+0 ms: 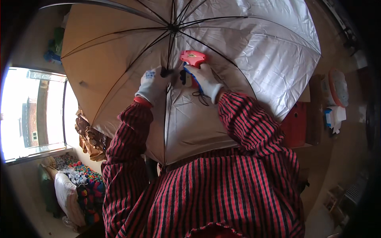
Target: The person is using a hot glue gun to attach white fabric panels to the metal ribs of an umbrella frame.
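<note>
An open umbrella (206, 131) with a silvery inside fills the space in front of me, its dark ribs meeting at the hub (173, 28). My left hand (152, 83), in a white glove with a blue print, is closed at a dark rib left of the middle; a small blurred black piece shows at its fingertips. Just to the right, my right hand (207, 81), gloved too, grips a red tagging gun (193, 58) with blue on its handle. The gun is against the inner cloth or close to it; I cannot tell which. A thin black cord (202, 98) hangs below it.
Crumpled brown paper (89, 137) lies left of the umbrella, below a bright window (33, 113). A heap of colourful bundles (81, 172) is at lower left. On the right are a red box (294, 125) and an orange-rimmed basin (337, 88).
</note>
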